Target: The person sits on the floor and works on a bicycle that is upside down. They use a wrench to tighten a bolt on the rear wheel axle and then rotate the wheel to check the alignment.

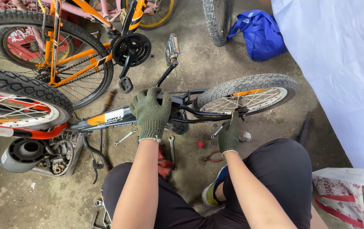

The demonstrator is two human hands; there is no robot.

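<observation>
The gloved left hand (150,112) is clenched over the dark bike frame (105,120) near the crank. The gloved right hand (230,135) grips the frame's rear end by the small wheel (250,90). Wrenches (171,146) and red pliers (212,157) lie on the concrete between the hands; an orange bicycle (69,55) stands beyond the left.

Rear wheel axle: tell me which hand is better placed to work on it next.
Right. The right hand already rests at the rear wheel hub by the frame end, while the left hand grips the frame near the crank.
</observation>
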